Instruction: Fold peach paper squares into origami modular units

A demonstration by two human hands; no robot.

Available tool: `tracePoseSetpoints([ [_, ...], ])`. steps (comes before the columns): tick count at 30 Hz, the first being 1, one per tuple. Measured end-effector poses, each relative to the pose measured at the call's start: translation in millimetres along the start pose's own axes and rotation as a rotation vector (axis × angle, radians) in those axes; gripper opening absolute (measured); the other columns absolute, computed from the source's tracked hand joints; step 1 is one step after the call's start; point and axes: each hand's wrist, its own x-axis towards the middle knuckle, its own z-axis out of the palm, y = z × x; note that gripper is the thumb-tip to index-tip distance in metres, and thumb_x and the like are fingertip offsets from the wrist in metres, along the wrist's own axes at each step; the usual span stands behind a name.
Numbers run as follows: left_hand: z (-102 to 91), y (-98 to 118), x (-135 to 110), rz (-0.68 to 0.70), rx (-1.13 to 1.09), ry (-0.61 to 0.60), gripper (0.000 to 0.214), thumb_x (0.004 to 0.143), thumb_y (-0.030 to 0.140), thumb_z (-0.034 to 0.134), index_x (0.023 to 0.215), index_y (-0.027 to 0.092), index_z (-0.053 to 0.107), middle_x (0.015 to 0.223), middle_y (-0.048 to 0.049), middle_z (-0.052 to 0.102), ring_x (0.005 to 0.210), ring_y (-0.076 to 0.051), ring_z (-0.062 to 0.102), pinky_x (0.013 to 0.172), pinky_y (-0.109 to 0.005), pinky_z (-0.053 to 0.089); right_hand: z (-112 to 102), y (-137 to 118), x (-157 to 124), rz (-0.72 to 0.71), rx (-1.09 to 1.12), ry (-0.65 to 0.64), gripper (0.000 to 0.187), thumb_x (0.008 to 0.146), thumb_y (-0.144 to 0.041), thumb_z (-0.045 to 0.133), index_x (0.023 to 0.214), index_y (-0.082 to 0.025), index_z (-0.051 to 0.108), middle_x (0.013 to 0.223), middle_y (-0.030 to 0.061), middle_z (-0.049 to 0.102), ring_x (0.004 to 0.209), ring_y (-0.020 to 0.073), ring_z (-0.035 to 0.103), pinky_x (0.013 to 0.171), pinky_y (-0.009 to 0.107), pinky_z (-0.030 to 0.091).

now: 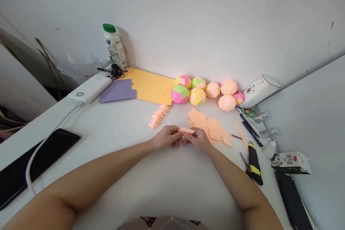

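Observation:
Between my two hands is a small folded piece of peach paper (187, 130). My left hand (170, 136) pinches its left end, thumb on the near side. The right end is pinched by my right hand (198, 138). Just beyond my left hand lies a row of folded peach paper pieces (159, 116), set closely one behind another. Loose peach paper pieces (214, 129) overlap in a pile behind and beside my right hand. Farther back stand several faceted paper balls in peach, pink, green and yellow, among them a pink-and-green paper ball (180, 94).
Yellow paper (153, 86) and purple paper (118, 90) lie back left, near a bottle (115, 46), keys (115, 71) and a white power bank (91, 88) with cable. At right are a utility knife (254, 163), scissors (245, 165), pens (252, 129) and a milk carton (291, 162).

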Motion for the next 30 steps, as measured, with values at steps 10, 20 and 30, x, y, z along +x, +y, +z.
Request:
tracePoseSetpoints([
  [10, 0.0, -2.2, 0.9, -0.016, 0.026, 0.008, 0.033, 0.077, 0.049, 0.055, 0.072, 0.016, 0.05, 0.065, -0.0016, 0.064, 0.052, -0.012, 0.059, 0.047, -0.023, 0.044, -0.4, -0.6, 0.3, -0.008, 0.037, -0.015, 0.025, 0.079, -0.04, 0.058, 0.075, -0.015, 0.057, 0.06, 0.0016, 0.063, 0.056, 0.0128, 0.06, 0.057, 0.026, 0.048],
  [20, 1.1, 0.0, 0.8, -0.03, 0.045, 0.015, 0.035, 0.077, 0.049, 0.055, 0.067, 0.017, 0.048, 0.06, -0.0012, 0.064, 0.048, -0.012, 0.058, 0.046, -0.023, 0.044, -1.1, -0.9, 0.1, -0.006, 0.032, -0.017, 0.026, 0.079, -0.04, 0.058, 0.076, -0.014, 0.058, 0.059, 0.0016, 0.063, 0.056, 0.0131, 0.059, 0.058, 0.027, 0.049],
  [30, 0.3, -1.1, 1.0, -0.041, 0.049, 0.014, 0.035, 0.077, 0.051, 0.055, 0.07, 0.016, 0.052, 0.06, -0.0014, 0.065, 0.047, -0.011, 0.058, 0.046, -0.022, 0.045, -1.5, -0.9, 1.3, 0.007, 0.023, -0.032, 0.03, 0.08, -0.041, 0.056, 0.078, -0.013, 0.063, 0.059, 0.0025, 0.063, 0.056, 0.0132, 0.059, 0.057, 0.026, 0.049],
])
